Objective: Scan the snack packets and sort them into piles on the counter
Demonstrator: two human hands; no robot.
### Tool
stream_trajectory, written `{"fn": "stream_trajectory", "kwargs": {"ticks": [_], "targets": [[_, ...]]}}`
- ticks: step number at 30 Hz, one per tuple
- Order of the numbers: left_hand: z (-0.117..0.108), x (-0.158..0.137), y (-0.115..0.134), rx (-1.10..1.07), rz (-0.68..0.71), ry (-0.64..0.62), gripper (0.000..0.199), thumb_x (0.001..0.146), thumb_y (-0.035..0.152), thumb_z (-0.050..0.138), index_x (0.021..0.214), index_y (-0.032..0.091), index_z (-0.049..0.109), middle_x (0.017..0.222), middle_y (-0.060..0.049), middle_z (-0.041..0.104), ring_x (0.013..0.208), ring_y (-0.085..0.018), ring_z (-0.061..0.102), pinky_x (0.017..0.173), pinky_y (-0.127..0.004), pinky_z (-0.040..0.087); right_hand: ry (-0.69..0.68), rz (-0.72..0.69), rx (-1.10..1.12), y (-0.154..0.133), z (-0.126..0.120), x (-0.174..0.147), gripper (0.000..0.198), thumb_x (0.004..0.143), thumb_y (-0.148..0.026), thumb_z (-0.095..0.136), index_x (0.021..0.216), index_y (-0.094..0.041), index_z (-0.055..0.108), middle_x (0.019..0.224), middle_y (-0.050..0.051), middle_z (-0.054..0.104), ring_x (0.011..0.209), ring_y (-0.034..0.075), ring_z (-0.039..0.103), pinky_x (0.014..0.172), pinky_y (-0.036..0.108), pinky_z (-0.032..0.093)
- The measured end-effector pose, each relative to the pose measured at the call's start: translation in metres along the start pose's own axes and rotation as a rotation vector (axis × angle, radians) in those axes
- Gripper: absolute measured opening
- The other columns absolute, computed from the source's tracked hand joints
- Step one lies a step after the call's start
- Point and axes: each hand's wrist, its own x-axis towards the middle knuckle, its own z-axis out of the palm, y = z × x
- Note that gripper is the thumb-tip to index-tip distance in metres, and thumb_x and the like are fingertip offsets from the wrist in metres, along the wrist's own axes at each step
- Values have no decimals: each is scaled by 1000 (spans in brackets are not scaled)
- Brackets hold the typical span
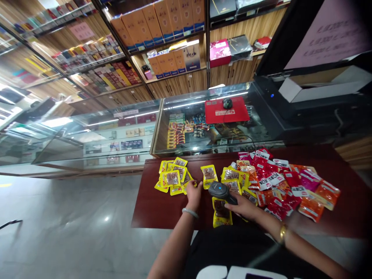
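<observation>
A black handheld barcode scanner (218, 190) with a small blue light is gripped in my right hand (244, 207). Just below the scanner's head, a yellow snack packet (222, 213) lies near the table's front edge. Another yellow packet (209, 173) rests flat between my hands. At the left, my left hand (194, 193) has its fingers bent around the edge of a packet beside a pile of yellow snack packets (171, 178); its fingertips are partly hidden. More yellow packets (231, 174) lie beyond my right hand, against a heap of red and orange packets (270, 178).
Everything lies on a dark red table (151, 209). Behind it stands a glass display counter (186, 145) with a red mat (213, 112) and a computer mouse (227, 103). A monitor (316, 42) and an open white box (322, 91) are at the right. Stocked shelves line the wall.
</observation>
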Motion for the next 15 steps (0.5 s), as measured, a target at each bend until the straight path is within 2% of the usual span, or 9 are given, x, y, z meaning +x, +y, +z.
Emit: {"fn": "stream_trajectory", "kwargs": {"ticks": [2, 4, 7, 10, 13, 15], "targets": [[17, -3, 18, 238, 133, -86, 48, 70, 42, 74, 108, 16, 59, 114, -15, 61, 113, -30, 53, 98, -39, 36, 29, 12, -2, -2, -2, -2, 57, 73, -50, 73, 120, -18, 66, 111, 10, 74, 109, 35, 64, 103, 53, 44], [29, -4, 34, 421, 185, -124, 54, 71, 44, 74, 113, 15, 57, 122, -19, 57, 120, -34, 48, 100, -43, 32, 51, 17, -6, -3, -3, -3, 57, 73, -49, 73, 120, -17, 65, 115, 11, 73, 112, 35, 63, 104, 52, 44], [37, 1, 47, 545, 202, -168, 45, 71, 43, 74, 103, 14, 59, 120, -21, 58, 119, -37, 48, 98, -44, 32, 85, 6, -36, -2, -7, -4, 56, 73, -46, 72, 120, -17, 65, 118, 12, 72, 114, 35, 62, 105, 52, 43], [36, 6, 44, 466, 156, -248, 35, 75, 38, 71, 98, 16, 57, 104, -18, 66, 104, -32, 58, 91, -40, 37, 148, 11, -90, -3, -11, -5, 54, 73, -44, 72, 120, -19, 65, 120, 12, 71, 113, 35, 63, 103, 51, 44], [28, 6, 27, 197, 87, -339, 31, 78, 34, 70, 99, 19, 54, 94, -10, 69, 87, -23, 64, 81, -33, 42, 232, 44, -146, -8, -15, -5, 53, 74, -45, 70, 119, -19, 65, 117, 12, 73, 108, 34, 65, 99, 51, 47], [21, 5, 15, -5, 52, -381, 34, 74, 34, 74, 96, 20, 53, 95, -7, 69, 85, -20, 64, 79, -30, 44, 256, 66, -174, -12, -16, -4, 54, 75, -47, 68, 119, -17, 65, 115, 12, 73, 106, 35, 66, 97, 50, 49]]}}
